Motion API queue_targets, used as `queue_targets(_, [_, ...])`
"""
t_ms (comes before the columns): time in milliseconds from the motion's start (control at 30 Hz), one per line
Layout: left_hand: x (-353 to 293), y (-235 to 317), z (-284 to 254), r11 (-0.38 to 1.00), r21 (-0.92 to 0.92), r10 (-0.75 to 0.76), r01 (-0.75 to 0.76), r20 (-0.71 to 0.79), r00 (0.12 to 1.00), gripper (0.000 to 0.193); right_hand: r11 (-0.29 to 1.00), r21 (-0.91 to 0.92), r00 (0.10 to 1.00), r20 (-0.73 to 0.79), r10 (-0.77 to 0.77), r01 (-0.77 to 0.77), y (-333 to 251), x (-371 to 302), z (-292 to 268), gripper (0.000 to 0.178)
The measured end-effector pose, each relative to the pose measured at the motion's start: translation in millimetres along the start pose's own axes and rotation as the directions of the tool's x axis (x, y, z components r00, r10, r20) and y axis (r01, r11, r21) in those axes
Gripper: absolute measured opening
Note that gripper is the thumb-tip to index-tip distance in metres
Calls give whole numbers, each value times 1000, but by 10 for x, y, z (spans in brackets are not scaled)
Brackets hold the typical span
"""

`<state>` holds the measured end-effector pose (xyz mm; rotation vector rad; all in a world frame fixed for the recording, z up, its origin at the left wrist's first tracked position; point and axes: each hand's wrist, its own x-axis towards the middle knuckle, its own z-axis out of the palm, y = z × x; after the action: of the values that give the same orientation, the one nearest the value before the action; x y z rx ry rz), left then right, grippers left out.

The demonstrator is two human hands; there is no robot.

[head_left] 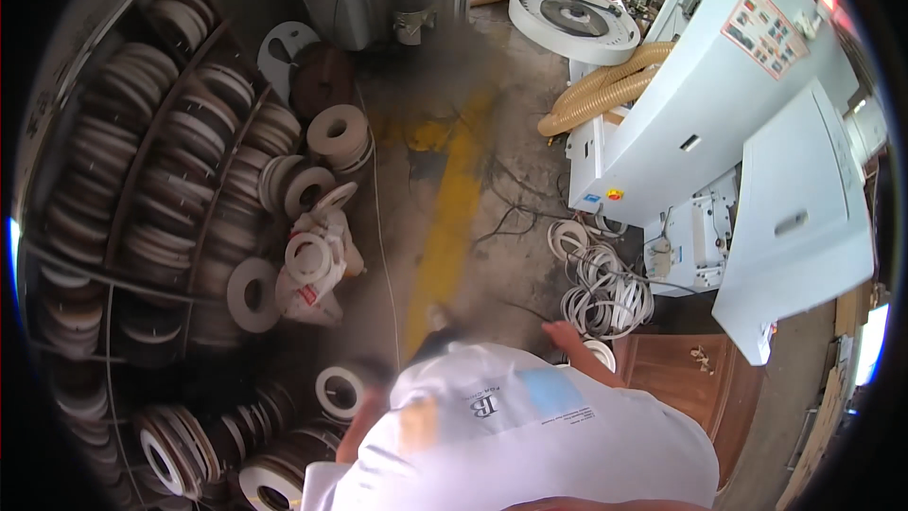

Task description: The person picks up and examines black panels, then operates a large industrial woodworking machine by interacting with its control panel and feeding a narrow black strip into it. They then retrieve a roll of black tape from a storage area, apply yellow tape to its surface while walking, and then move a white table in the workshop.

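Observation:
My left hand (372,401) hangs low beside my white shirt (530,416), smeared by motion, so its fingers cannot be made out. It is nearest to a white-rimmed roll of edge banding (340,392) on the floor, with no contact that I can make out. On the other side my right hand (560,333) is held out from the shirt, small and unclear. A dark cable (520,308) passes close to its fingertips; whether the hand touches it cannot be told. Close by lies a heap of loose white coiled strips (605,295).
Racks of banding rolls (170,170) fill the left side. A white bag (312,274) and stacked rolls (339,137) stand beside them. At right are a pale machine cabinet with an open door (804,218), a tan hose (605,95) and a brown board (672,369). A yellow line (454,218) marks the floor.

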<state>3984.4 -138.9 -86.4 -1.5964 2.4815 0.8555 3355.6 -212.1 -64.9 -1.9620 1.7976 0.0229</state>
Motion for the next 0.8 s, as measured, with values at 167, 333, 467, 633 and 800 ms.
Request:
queue_targets(167, [1995,-1385,-1171,903,-236,-337,358,125,933,25,998,-39,982,183,-43,51,-245,677,-352,17])
queue_targets(333, [4094,-1313,-2954,622,-705,-433,341,53,900,32,943,153,954,101,283,-296,-394,1465,-381,31])
queue_targets(467, [5305,-1164,-3731,580,-747,-414,325,74,907,26,862,251,888,263,378,-441,-281,2562,-294,33])
queue_targets(633, [5845,-1240,-3961,717,-475,-382,510,343,858,38,717,437,838,326,437,-543,150,4725,-1211,47])
queue_targets(800, [6607,-1506,-4243,705,-485,-400,518,330,855,35,749,568,773,-283,568,-342,638,7055,-3588,43])
